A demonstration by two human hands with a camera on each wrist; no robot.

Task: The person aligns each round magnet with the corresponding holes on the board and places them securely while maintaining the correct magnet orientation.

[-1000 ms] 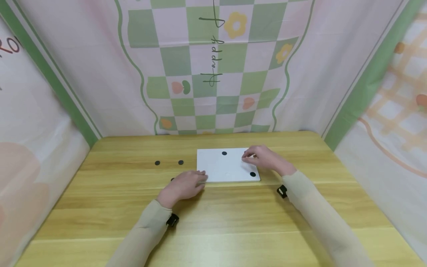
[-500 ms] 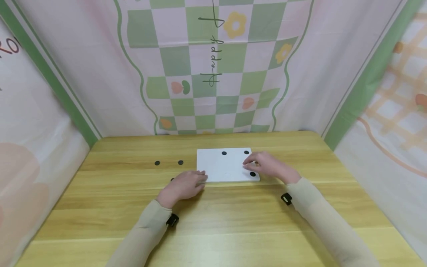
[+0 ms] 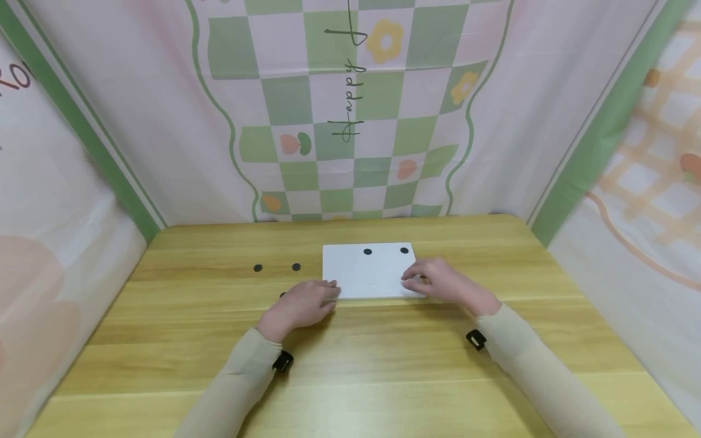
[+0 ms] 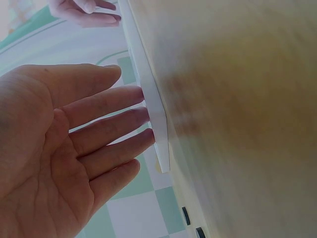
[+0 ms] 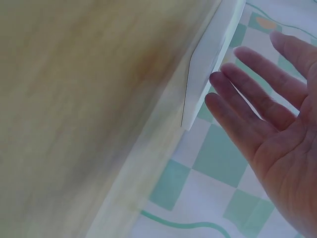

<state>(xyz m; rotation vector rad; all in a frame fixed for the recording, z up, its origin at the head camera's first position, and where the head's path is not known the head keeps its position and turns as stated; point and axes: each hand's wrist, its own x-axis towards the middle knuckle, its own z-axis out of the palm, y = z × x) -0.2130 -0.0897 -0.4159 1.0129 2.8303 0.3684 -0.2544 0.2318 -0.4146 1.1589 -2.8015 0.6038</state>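
Note:
A flat white board (image 3: 356, 271) lies on the wooden table. Two black discs, one near the middle of its far edge (image 3: 367, 251) and another in the far right corner (image 3: 404, 250), sit on its top. My left hand (image 3: 301, 302) rests its straight fingertips on the board's near left corner; the left wrist view shows the palm (image 4: 64, 134) with nothing in it. Over the near right corner is my right hand (image 3: 440, 281), covering the spot where a black disc lay. In the right wrist view its fingers (image 5: 257, 106) are loosely extended beside the board's edge, holding nothing visible.
Left of the board, black discs lie on the table (image 3: 383, 353): a far left one (image 3: 258, 267), one nearer the board (image 3: 296, 266) and one partly behind my left hand (image 3: 283, 295). Patterned curtains (image 3: 336, 146) surround the table on three sides.
My right hand has moved from the far right corner toward the near right corner, uncovering the far corner disc and hiding the near one. My left hand has stayed in place.

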